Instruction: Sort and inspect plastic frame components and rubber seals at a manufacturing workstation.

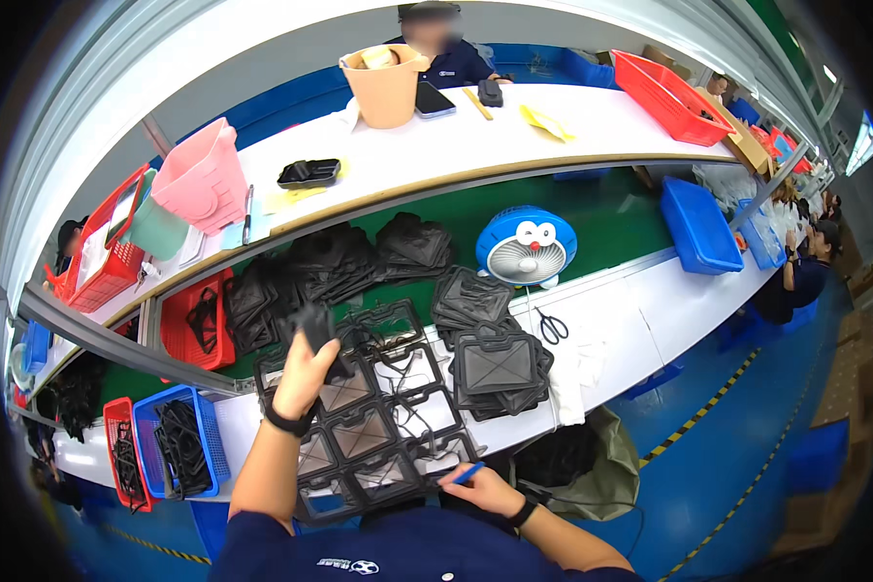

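My left hand [304, 376] is raised over the bench, its fingers closed on a dark bundle [315, 328] that motion blurs. Below it lies a grid of black rectangular frames [367, 427], set side by side in rows, with thin black cords across some of them. At the grid's near right corner, my right hand [487, 491] grips a slim blue pen-like tool [468, 473]. Its fingers rest close to the edge of the nearest frame. Just right of the grid, a stack of black mesh-like panels [498, 369] sits on the white bench.
More black stacks [330, 262] stand behind the grid. Further right are a blue cartoon-faced fan [527, 248], black scissors [553, 326] and a white cloth [567, 383]. A blue basket [179, 441] of black parts stands left. A shelf [378, 165] crosses above; a person [441, 58] sits beyond.
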The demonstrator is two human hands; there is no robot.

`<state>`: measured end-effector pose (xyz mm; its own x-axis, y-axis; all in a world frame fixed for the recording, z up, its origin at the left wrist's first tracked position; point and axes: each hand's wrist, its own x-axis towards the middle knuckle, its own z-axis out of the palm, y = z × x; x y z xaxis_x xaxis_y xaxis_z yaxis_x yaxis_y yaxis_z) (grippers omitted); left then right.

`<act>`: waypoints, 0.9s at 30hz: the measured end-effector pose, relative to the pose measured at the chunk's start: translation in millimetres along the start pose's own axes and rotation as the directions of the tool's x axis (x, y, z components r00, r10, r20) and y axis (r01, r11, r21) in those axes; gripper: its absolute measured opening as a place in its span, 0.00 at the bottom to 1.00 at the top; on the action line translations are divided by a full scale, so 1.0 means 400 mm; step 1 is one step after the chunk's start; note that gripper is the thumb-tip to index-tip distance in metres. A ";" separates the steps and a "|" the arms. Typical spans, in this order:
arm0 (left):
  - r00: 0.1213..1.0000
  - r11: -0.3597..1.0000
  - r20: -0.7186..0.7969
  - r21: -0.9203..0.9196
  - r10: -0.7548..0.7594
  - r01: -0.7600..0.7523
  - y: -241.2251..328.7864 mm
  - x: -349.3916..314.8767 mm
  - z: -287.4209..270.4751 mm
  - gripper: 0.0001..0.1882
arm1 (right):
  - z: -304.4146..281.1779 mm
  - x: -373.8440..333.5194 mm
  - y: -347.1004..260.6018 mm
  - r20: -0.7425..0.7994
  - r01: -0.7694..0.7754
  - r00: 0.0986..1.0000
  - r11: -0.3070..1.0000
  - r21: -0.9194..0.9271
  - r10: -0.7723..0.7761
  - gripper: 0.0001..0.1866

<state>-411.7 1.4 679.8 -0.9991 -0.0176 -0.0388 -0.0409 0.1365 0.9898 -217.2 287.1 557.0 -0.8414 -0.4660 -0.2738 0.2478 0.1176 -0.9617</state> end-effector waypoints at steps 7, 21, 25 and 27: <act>0.963 0.742 0.255 0.662 -0.090 -0.106 -0.073 0.311 0.472 0.30 | -0.145 -0.189 0.073 -0.196 -0.124 0.966 0.969 0.212 0.167 0.07; 0.872 0.975 0.465 0.212 -0.155 0.060 -0.109 0.361 0.493 0.19 | -0.155 -0.100 0.052 -0.190 -0.181 0.954 0.952 0.249 0.231 0.06; 0.927 0.881 0.288 0.465 -0.242 0.086 -0.092 0.243 0.256 0.12 | -0.123 0.011 0.049 -0.154 -0.143 0.968 0.942 0.302 0.196 0.07; 0.982 0.806 0.137 0.591 -0.127 0.022 -0.297 0.144 0.073 0.13 | -0.078 0.104 0.031 -0.100 -0.143 0.979 0.950 0.276 0.176 0.07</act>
<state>-464.8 13.1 556.2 -0.9779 0.1010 -0.1829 -0.0622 0.6952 0.7161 -264.2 296.7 533.4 -0.8281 -0.3483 -0.4393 0.4886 -0.0639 -0.8702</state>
